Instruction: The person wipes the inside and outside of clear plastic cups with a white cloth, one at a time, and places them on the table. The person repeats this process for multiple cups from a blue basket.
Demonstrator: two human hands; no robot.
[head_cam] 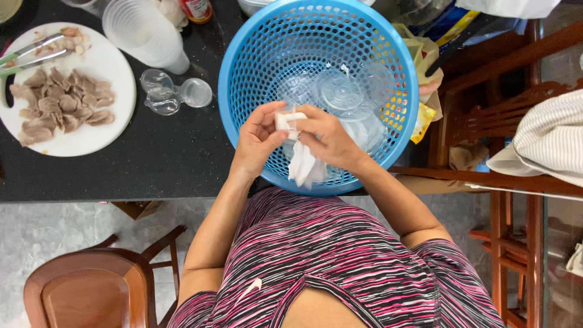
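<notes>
My left hand point(258, 136) and my right hand point(328, 138) meet over the near side of a round blue perforated basket point(243, 54). Between them they pinch a small clear plastic cup point(283, 120). My right hand also grips a white cloth point(305, 167) that hangs down from it and presses against the cup. Inside the basket lie several clear plastic cups and lids point(340, 91).
On the black table point(152, 170) to the left stand a white plate of sliced meat point(109, 67) with metal tongs point(30, 54), a stack of clear cups point(143, 30) and small clear lidded cups point(176, 94). Wooden chairs point(91, 291) stand below and at right point(498, 115).
</notes>
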